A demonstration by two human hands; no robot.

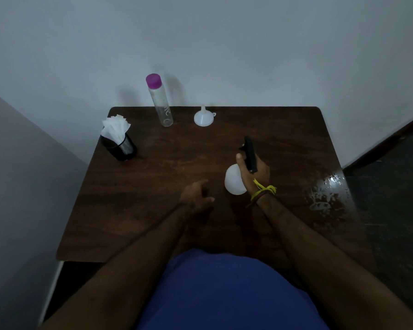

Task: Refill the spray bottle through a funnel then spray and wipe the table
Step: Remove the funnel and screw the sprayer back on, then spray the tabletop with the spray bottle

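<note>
A dark brown wood-grain counter (141, 198) is sitting in a corner w/ pale grey walls (224, 44) behind and to the left; a dark floor strip (391, 163) is showing at right. Lighting is dim.

The right hand (254, 171) is gripping a spray bottle w/ white rounded body and black trigger head (235, 179), fingers wrapping its neck, nozzle pointing away toward the far edge. The bottle is at centre-right, above the counter; can't tell if its base is touching. Yellow thread bands (264, 189) are circling that wrist.

The left hand (197, 198) is hovering just left of the bottle, fingers loosely curled, grasping nothing.

Wet droplets (327, 194) are glistening near the right edge of the counter.

Along the far edge: a clear plastic bottle w/ magenta cap (159, 101) standing upright, and beside it a small white plastic funnel (203, 117) resting wide end down. At far left, a black mesh cup holding white paper napkins (119, 141).

A blue shirt (224, 294) is filling the bottom centre.
</note>
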